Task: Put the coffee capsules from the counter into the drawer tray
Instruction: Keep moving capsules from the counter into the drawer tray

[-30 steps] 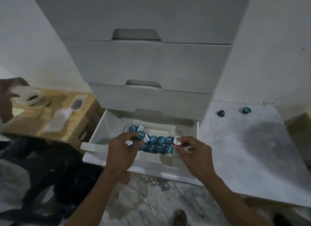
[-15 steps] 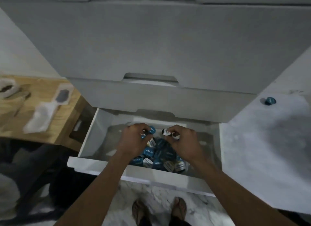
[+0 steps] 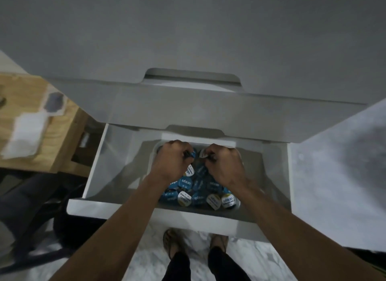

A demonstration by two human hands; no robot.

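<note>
**Both hands over the drawer tray, each pinching one capsule**

The tray [image 3: 155, 150] is mostly hidden under the hands and capsules. At its far end, the left hand [image 3: 171, 161] pinches a blue capsule [image 3: 192, 154]; the right hand [image 3: 223, 165] pinches a white-lidded capsule [image 3: 202, 153]. The heap of capsules [image 3: 198, 192] fills the tray's near part; exact count unreadable.
</note>
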